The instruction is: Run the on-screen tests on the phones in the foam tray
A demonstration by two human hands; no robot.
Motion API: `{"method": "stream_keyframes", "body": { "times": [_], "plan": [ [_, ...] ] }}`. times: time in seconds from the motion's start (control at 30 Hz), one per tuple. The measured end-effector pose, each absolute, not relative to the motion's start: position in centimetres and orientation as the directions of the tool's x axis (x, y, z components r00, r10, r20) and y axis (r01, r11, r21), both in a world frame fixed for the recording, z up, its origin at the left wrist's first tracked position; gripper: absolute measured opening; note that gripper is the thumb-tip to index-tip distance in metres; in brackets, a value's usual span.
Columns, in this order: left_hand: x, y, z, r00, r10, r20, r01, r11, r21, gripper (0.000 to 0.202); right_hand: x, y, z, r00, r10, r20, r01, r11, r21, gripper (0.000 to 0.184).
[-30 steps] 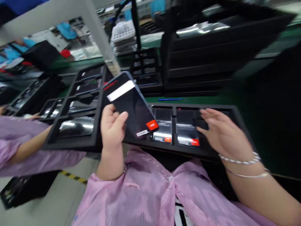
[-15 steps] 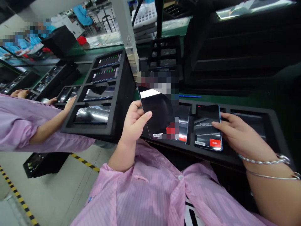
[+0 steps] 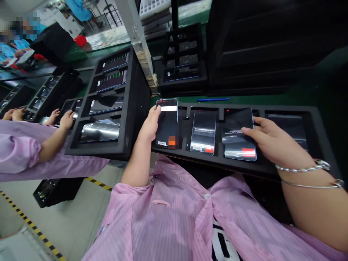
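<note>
My left hand grips the left edge of a dark phone with a white strip at its top and an orange tag at its bottom. The phone lies low in the leftmost slot of a long black foam tray in front of me. My right hand closes on the right edge of a third phone, which is tilted partly out of its slot. Between the two lies another phone flat in its slot. A fourth phone shows past my right hand.
A second black tray with several phones stands propped to the left. A co-worker's arm in a pink sleeve reaches toward more trays at far left. Stacked black trays stand behind, and a blue pen lies on the green bench.
My left hand has lowered the raised phone down into the leftmost slot. My right hand has taken hold of the third phone's edge. The view has tipped downward.
</note>
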State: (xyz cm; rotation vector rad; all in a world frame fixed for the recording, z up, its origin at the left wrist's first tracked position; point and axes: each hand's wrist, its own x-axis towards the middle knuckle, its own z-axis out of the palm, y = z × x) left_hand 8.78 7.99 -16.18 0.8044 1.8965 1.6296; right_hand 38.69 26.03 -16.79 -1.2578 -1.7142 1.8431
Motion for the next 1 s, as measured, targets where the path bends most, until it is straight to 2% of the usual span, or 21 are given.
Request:
{"method": "stream_keyframes", "body": {
  "times": [0.07,0.13,0.27,0.3,0.37,0.43,0.53,0.57,0.63,0.7,0.77,0.87,1.0],
  "plan": [
    [7.5,7.9,-16.0,-0.591,0.805,-0.056,0.195,0.210,0.958,0.046,38.8,26.2,-17.1,-0.570,0.734,-0.369,0.302,-0.231,-0.925,0.049],
    [6.8,8.3,-15.6,-0.510,0.857,-0.071,0.370,0.294,0.881,0.045,38.9,26.3,-17.3,-0.574,0.732,-0.367,0.299,-0.230,-0.926,0.050],
    [6.2,12.2,-16.0,-0.563,0.811,0.161,0.726,0.392,0.565,0.050,39.0,26.5,-17.8,-0.569,0.746,-0.346,0.304,-0.200,-0.931,0.050],
    [6.1,13.7,-16.4,-0.555,0.806,0.204,0.771,0.407,0.489,0.053,39.0,26.5,-17.8,-0.573,0.747,-0.336,0.295,-0.194,-0.936,0.048],
    [6.1,16.5,-17.5,-0.508,0.841,0.188,0.825,0.411,0.388,0.050,39.0,26.5,-17.8,-0.572,0.751,-0.331,0.287,-0.196,-0.938,0.045],
    [6.4,18.4,-18.5,-0.478,0.866,0.150,0.853,0.415,0.317,0.042,39.0,26.3,-17.5,-0.552,0.762,-0.337,0.296,-0.199,-0.934,0.044],
    [6.9,19.2,-19.3,-0.479,0.864,0.152,0.866,0.438,0.241,0.042,38.9,26.0,-16.8,-0.531,0.776,-0.340,0.312,-0.195,-0.930,0.039],
    [6.8,19.1,-19.4,-0.483,0.861,0.157,0.864,0.439,0.248,0.042,38.8,26.0,-16.7,-0.535,0.774,-0.339,0.307,-0.196,-0.931,0.037],
    [6.2,19.0,-19.0,-0.494,0.847,0.194,0.842,0.411,0.350,0.039,38.8,26.0,-16.7,-0.547,0.765,-0.341,0.298,-0.203,-0.933,0.037],
    [5.0,18.9,-18.1,-0.504,0.801,0.322,0.806,0.302,0.510,0.041,38.9,26.3,-17.1,-0.558,0.754,-0.346,0.313,-0.195,-0.930,0.041],
    [4.1,18.8,-16.9,-0.484,0.735,0.475,0.786,0.126,0.605,0.050,39.1,26.7,-17.8,-0.559,0.751,-0.352,0.345,-0.175,-0.922,0.049],
    [4.7,17.3,-14.7,-0.400,0.713,0.576,0.790,-0.050,0.611,0.060,39.4,27.0,-18.5,-0.549,0.761,-0.344,0.344,-0.169,-0.924,0.056],
    [8.7,12.0,-12.9,-0.390,0.737,0.552,0.790,-0.041,0.612,0.053,39.2,26.7,-17.8,-0.517,0.776,-0.361,0.361,-0.185,-0.914,0.054]
  ]
}}
